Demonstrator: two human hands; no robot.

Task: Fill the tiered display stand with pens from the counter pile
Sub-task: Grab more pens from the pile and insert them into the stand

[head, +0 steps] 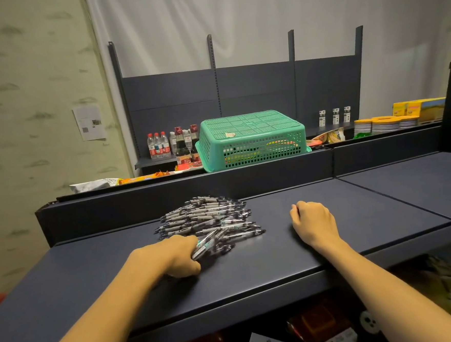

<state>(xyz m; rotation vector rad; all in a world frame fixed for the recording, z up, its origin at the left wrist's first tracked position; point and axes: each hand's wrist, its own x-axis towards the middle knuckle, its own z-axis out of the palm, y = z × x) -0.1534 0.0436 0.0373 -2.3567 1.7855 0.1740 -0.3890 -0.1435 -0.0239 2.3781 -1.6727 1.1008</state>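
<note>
Dark blue-grey metal counter [317, 247] spans the near scene. Loose pile of grey-and-black clip pens [209, 217] lies on it, left of centre, approx. mid-depth. Left hand [181, 255] rests on counter at near edge of pile, fingers curled closed round a small bunch of pens [207, 245], tips pointing far-right. Right hand [313, 222] sits on counter right of pile, apart from it, fingers curled loosely under, nothing visible in grip. No tiered stand identifiable in view. Far side, beyond raised ledge: upturned green perforated plastic basket [253, 139], w/ clear red-capped water bottles [158, 146] to its left.
</note>
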